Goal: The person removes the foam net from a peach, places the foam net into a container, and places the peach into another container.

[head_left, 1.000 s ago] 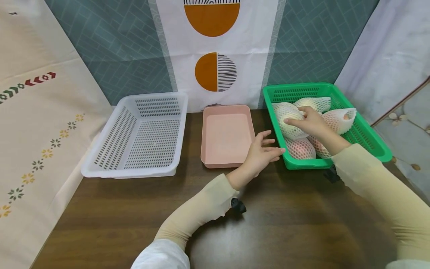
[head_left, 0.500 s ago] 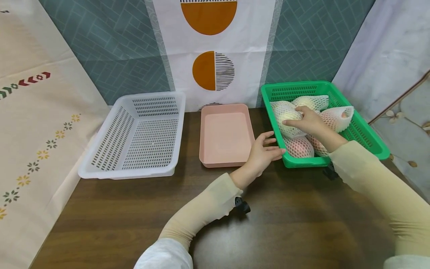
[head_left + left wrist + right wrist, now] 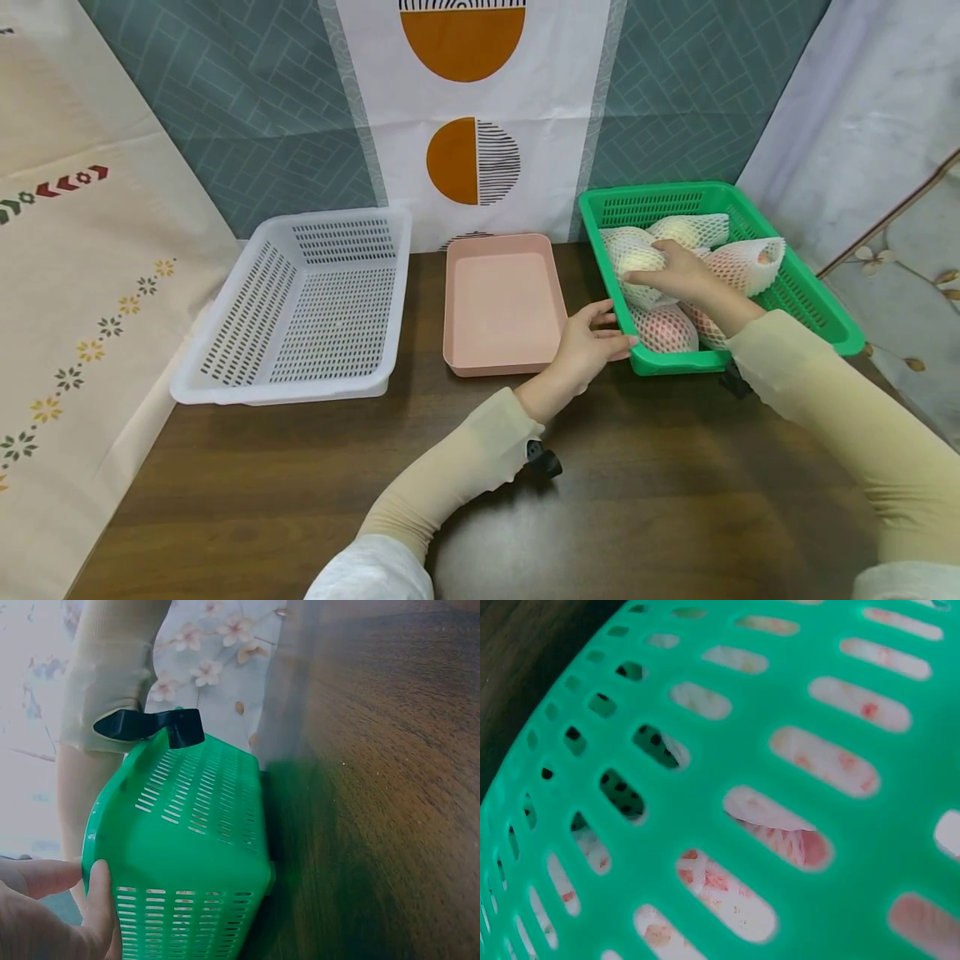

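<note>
A white basket (image 3: 333, 327) stands at far left, then a pink tray (image 3: 504, 310). The left hand (image 3: 583, 346) holds the near left corner of the green basket (image 3: 675, 363) by its rim, thumb on top. Inside, at the left wall, thumb and fingers of the right hand (image 3: 681, 275) hold a pale netted bundle (image 3: 633, 252), its long axis slanting from far left to near right. A pinkish netted bundle (image 3: 750, 263) points its open end right.

The netting (image 3: 636, 252) is white, its basket (image 3: 678, 363) green, the tray (image 3: 504, 304) pink, the table (image 3: 637, 508) brown-grained.
</note>
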`<state>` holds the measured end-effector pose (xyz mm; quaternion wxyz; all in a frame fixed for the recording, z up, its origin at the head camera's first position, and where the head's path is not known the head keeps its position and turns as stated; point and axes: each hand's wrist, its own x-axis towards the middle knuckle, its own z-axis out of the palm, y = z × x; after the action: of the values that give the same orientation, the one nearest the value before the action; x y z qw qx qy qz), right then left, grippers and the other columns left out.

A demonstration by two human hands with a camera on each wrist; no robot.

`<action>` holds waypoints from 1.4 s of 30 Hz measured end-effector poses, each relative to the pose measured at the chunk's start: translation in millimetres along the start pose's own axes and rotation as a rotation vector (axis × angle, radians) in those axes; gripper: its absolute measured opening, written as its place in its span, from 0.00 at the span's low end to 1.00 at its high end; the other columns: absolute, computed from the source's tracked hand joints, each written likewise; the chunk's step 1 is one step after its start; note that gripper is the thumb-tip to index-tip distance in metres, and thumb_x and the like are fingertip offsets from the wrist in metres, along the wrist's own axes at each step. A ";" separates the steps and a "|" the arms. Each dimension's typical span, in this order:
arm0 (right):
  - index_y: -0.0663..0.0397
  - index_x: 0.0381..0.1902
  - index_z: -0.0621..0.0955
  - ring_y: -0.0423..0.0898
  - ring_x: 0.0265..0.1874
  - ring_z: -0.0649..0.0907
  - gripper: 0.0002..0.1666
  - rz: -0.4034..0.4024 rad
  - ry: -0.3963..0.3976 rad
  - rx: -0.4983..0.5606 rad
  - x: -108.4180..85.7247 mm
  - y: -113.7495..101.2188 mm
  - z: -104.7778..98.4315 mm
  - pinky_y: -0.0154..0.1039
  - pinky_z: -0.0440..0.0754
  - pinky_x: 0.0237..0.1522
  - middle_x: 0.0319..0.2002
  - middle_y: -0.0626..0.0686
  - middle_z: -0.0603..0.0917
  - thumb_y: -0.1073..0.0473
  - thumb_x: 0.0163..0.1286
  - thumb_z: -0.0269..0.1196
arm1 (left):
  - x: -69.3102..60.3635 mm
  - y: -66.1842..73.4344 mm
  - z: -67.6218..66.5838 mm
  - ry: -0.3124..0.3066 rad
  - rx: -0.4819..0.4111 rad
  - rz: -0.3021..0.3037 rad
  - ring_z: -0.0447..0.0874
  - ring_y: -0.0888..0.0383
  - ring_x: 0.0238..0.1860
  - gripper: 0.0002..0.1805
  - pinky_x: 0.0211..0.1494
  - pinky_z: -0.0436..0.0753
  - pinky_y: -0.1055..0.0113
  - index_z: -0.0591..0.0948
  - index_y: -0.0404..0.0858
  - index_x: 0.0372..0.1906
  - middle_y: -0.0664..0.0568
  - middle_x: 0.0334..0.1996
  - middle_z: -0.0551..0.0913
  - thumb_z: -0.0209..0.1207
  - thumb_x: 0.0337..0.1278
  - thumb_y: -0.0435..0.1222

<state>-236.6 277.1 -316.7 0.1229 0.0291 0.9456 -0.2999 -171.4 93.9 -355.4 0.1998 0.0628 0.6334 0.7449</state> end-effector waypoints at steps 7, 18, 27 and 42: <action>0.68 0.73 0.41 0.71 0.68 0.54 0.60 0.005 -0.001 0.012 1.2 -3.3 2.8 0.69 0.61 0.63 0.71 0.73 0.47 0.34 0.65 0.55 | 0.3 -0.8 -1.7 -0.003 -0.020 0.000 0.81 0.54 0.43 0.35 0.46 0.85 0.58 0.66 0.34 0.66 0.46 0.49 0.73 0.62 0.51 0.21; 0.66 0.73 0.44 0.70 0.68 0.54 0.59 0.045 0.030 0.072 3.4 -7.5 2.4 0.67 0.61 0.63 0.72 0.71 0.47 0.36 0.63 0.59 | 2.3 -0.8 -3.1 -0.010 -0.017 0.000 0.81 0.55 0.43 0.35 0.46 0.85 0.58 0.66 0.35 0.67 0.47 0.48 0.73 0.62 0.52 0.21; 0.63 0.74 0.45 0.69 0.69 0.54 0.56 0.071 0.028 0.158 3.1 -0.4 2.0 0.66 0.61 0.64 0.73 0.70 0.44 0.40 0.63 0.61 | 1.9 -1.9 -2.8 -0.018 -0.025 -0.010 0.80 0.56 0.42 0.35 0.46 0.85 0.58 0.66 0.35 0.67 0.48 0.48 0.73 0.62 0.52 0.21; 0.63 0.74 0.43 0.70 0.67 0.56 0.56 0.048 0.038 0.227 -6.3 7.5 -8.9 0.65 0.62 0.64 0.71 0.72 0.46 0.38 0.65 0.56 | 3.0 -0.3 -1.5 -0.019 -0.033 -0.007 0.80 0.57 0.39 0.35 0.46 0.85 0.56 0.65 0.33 0.66 0.47 0.46 0.74 0.62 0.51 0.20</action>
<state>-231.5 288.5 -312.3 0.1079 0.0711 0.9067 -0.4014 -174.6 93.7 -356.5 0.2093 0.0642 0.6195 0.7539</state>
